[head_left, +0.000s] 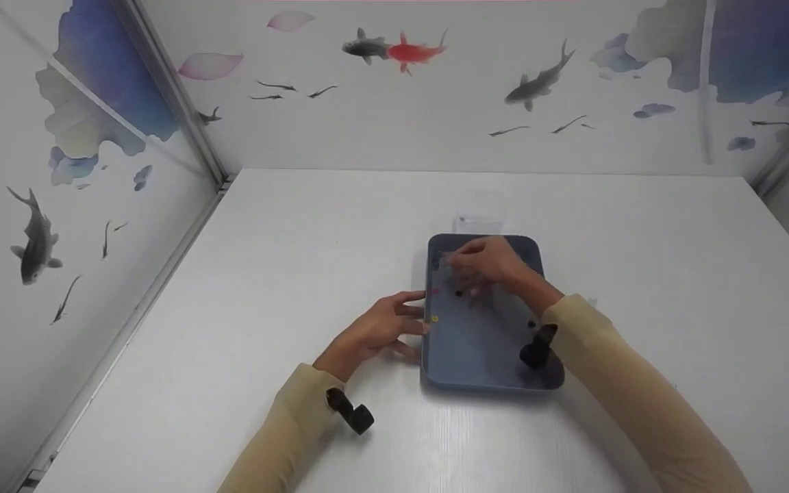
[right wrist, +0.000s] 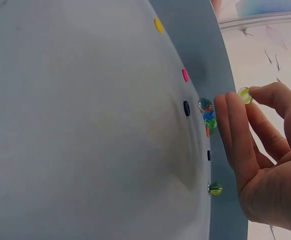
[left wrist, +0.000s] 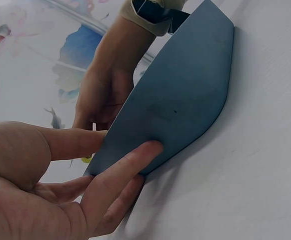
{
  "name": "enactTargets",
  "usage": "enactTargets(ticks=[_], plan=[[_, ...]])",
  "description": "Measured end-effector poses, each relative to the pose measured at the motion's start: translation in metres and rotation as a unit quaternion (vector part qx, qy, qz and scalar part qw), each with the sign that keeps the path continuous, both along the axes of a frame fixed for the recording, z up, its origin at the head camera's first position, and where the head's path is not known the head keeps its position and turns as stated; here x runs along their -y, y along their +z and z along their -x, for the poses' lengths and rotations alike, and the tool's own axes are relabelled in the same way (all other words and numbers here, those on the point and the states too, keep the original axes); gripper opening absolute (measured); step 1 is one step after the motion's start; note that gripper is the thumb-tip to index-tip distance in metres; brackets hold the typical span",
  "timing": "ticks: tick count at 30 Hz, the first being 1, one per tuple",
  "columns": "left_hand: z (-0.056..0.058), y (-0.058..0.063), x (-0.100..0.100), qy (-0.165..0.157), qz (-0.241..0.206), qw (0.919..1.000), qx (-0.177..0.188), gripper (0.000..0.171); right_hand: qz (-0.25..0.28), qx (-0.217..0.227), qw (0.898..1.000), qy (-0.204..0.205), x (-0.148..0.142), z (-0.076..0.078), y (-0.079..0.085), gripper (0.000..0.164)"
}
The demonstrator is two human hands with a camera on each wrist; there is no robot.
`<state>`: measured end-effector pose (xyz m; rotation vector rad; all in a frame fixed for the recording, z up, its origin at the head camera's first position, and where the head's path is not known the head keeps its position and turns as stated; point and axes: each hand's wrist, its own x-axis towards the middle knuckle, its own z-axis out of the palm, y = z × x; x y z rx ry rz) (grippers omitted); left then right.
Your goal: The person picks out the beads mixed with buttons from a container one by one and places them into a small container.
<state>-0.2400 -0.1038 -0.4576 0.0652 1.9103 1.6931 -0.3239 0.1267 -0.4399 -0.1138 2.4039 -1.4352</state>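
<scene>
The left hand [head_left: 384, 325] is at the left side of a blue-grey tray [head_left: 490, 363]; in the left wrist view its fingers grip the rim and outer wall. Over the far part of the tray, the right hand [head_left: 490, 263] pinches a clear glass marble with a yellow swirl [right wrist: 245, 95] between thumb and a finger. Close to that hand in the right wrist view lie several marbles [right wrist: 209, 117], with another green-yellow marble [right wrist: 215, 189] apart from them. Small flat discs are scattered in the tray: yellow [right wrist: 158, 25], pink [right wrist: 185, 75] and black [right wrist: 187, 108].
A clear plastic box [head_left: 479, 224] stands just behind the tray on the white table [head_left: 298, 233]. White panels printed with fish [head_left: 535, 85] enclose the back and sides. Each sleeve carries a black wrist camera [head_left: 352, 412].
</scene>
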Motion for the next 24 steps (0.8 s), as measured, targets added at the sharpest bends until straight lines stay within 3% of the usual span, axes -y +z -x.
enactTargets(ticks=[12, 18, 24], plan=[[0.001, -0.001, 0.002, -0.001, -0.004, 1.0, -0.003, 0.073, 0.018, -0.051, 0.998, -0.027, -0.009, 0.006, 0.021, 0.034], [0.001, -0.001, 0.0, 0.003, 0.001, 1.0, 0.0, 0.072, 0.024, -0.085, 0.994, -0.063, -0.015, 0.011, 0.024, 0.036], [0.001, -0.002, 0.0, 0.005, 0.004, 1.0, -0.003, 0.073, 0.028, -0.09, 0.992, -0.087, -0.02, 0.015, 0.025, 0.037]])
